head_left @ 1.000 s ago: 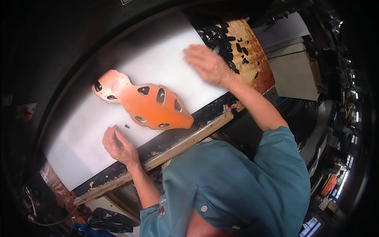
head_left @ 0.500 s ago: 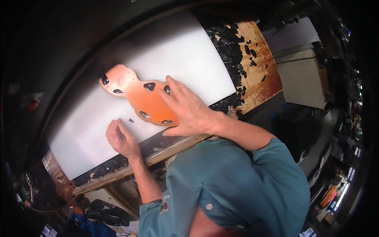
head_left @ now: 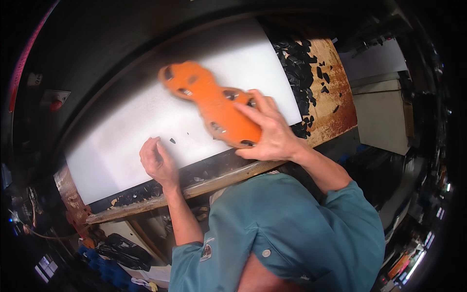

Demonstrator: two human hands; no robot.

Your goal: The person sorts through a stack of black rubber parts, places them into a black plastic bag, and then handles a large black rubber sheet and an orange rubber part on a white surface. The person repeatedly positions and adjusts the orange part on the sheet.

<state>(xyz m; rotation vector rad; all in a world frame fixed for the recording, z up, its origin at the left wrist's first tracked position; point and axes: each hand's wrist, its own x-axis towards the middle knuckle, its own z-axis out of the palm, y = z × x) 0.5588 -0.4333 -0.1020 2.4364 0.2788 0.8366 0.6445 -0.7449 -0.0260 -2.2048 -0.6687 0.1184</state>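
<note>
One orange plate (head_left: 214,104) with cutouts, slanting over white board (head_left: 116,160); lifted or resting, cannot tell. Right hand (head_left: 275,136) grips its near right end. Left hand (head_left: 160,163) part-open, seemingly empty, near black scrap (head_left: 172,140). Step: likely handling plate; next move calls for steady hold.

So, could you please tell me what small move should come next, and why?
I would suggest the left hand perhaps brush the small black pointed scrap off the flat white board: it lies just beside that empty hand, while the right hand grips the wavy-edged orange plate with holes.
</note>
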